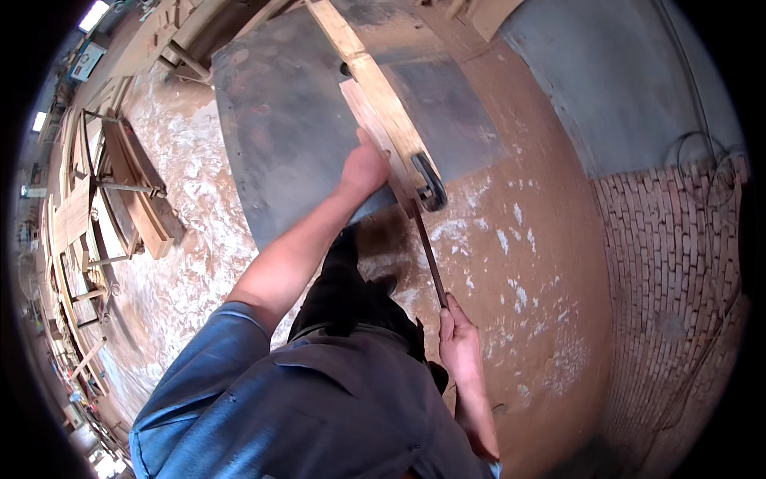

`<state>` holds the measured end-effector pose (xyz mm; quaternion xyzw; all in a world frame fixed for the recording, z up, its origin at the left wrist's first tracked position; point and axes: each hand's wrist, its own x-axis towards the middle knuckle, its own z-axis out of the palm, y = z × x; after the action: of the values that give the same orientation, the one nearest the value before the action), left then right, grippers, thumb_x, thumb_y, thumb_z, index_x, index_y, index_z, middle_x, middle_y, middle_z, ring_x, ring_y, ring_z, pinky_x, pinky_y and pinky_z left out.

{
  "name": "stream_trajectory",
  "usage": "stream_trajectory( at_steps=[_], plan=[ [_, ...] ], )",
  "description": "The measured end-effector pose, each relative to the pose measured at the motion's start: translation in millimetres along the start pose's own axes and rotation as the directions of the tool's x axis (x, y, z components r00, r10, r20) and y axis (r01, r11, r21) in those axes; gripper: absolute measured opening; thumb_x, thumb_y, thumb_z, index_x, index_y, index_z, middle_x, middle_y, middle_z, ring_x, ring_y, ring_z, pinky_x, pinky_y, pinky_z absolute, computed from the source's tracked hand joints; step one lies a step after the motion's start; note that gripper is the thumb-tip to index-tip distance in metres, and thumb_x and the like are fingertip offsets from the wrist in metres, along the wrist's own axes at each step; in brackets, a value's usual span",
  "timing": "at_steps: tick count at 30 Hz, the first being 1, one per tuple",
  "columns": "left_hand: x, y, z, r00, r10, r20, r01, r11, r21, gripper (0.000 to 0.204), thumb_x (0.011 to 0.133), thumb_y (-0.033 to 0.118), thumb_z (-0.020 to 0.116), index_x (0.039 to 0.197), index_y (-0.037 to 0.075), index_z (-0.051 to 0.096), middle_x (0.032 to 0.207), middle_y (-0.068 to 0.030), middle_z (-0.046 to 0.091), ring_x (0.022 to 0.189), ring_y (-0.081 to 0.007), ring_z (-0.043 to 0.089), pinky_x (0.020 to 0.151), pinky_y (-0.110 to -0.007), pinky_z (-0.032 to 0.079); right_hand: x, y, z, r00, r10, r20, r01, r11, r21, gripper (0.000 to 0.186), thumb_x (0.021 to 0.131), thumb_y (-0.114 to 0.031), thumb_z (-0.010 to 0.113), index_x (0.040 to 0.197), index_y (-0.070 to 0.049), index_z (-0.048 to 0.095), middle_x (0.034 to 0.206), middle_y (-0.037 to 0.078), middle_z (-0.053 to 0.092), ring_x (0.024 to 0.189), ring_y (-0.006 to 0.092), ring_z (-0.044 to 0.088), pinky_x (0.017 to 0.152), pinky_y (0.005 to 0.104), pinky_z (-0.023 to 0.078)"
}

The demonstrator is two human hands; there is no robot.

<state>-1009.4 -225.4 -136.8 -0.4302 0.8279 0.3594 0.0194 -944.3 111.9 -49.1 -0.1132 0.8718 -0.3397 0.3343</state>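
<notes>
A pale timber bar (pixel 363 64) runs from the top middle over a grey metal sheet (pixel 279 136), with a black clamp-like fitting (pixel 431 184) at its near end. Along its left side lies a reddish wooden strip (pixel 353 100). My left hand (pixel 365 166) is closed on this strip. My right hand (pixel 457 331) grips the near end of a long, narrow dark bar (pixel 427 247), whose far end reaches the near end of the wooden strip beside the black fitting; whether they touch is hard to tell.
Stacks of boards (pixel 128 184) on metal frames stand at the left, beside white-stained floor (pixel 195 160). A panel (pixel 152 32) is at the upper left. At the right are a grey wall (pixel 622 80), brickwork (pixel 654 279) and looped cable (pixel 702 152). My legs and shoes are below the sheet.
</notes>
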Motion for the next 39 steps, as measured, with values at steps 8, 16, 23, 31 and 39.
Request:
stream_trajectory(
  at_steps=[8,16,23,31,39],
  plan=[
    [49,-8,-30,1.000,-0.021,-0.021,0.022,0.999,0.042,0.066,0.091,0.023,0.053,0.134,-0.014,0.019,0.102,-0.0346,0.063,0.099,-0.0463,0.063,0.088,-0.049,0.050,37,-51,15,0.999,0.019,0.040,-0.015,0.996,-0.087,0.039,0.099,-0.027,0.050,0.133,-0.007,0.056,0.078,0.024,0.061,0.070,0.0309,0.060,0.066,0.0398,0.050],
    [122,-17,-76,0.997,-0.057,-0.042,0.058,0.998,0.037,0.057,0.091,0.025,0.057,0.127,-0.012,0.032,0.112,-0.0341,0.061,0.110,-0.0460,0.059,0.096,-0.047,0.047,97,-120,33,0.993,0.034,0.116,-0.016,0.989,-0.150,0.039,0.099,-0.028,0.048,0.132,-0.007,0.056,0.096,0.028,0.065,0.090,0.0456,0.063,0.074,0.0495,0.052],
    [189,-33,-106,0.994,-0.099,-0.056,0.099,0.995,-0.007,0.054,0.091,0.026,0.057,0.127,-0.009,0.035,0.110,-0.0311,0.063,0.107,-0.0414,0.062,0.094,-0.045,0.048,145,-154,61,0.993,-0.109,0.034,0.112,0.987,-0.113,0.041,0.100,-0.029,0.047,0.133,-0.006,0.055,0.101,0.030,0.064,0.100,0.0423,0.064,0.084,0.0428,0.050],
    [263,-42,-151,0.992,-0.111,-0.062,0.109,0.993,-0.037,0.047,0.091,0.023,0.053,0.124,-0.007,0.039,0.083,-0.0187,0.069,0.062,-0.0276,0.067,0.067,-0.038,0.054,206,-202,94,0.956,-0.294,0.001,0.291,0.944,-0.158,0.038,0.100,-0.027,0.046,0.131,-0.005,0.051,0.087,0.028,0.066,0.084,0.0465,0.063,0.072,0.0523,0.051],
    [309,-22,-189,0.980,-0.151,-0.128,0.169,0.975,0.146,0.080,0.084,0.032,0.061,0.144,-0.005,0.024,0.125,-0.0251,0.059,0.121,-0.0267,0.057,0.099,-0.036,0.047,277,-264,121,0.940,-0.340,0.021,0.337,0.921,-0.195,0.035,0.100,-0.025,0.049,0.127,-0.005,0.058,0.105,0.028,0.064,0.099,0.0456,0.061,0.085,0.0474,0.051]
  ],
)
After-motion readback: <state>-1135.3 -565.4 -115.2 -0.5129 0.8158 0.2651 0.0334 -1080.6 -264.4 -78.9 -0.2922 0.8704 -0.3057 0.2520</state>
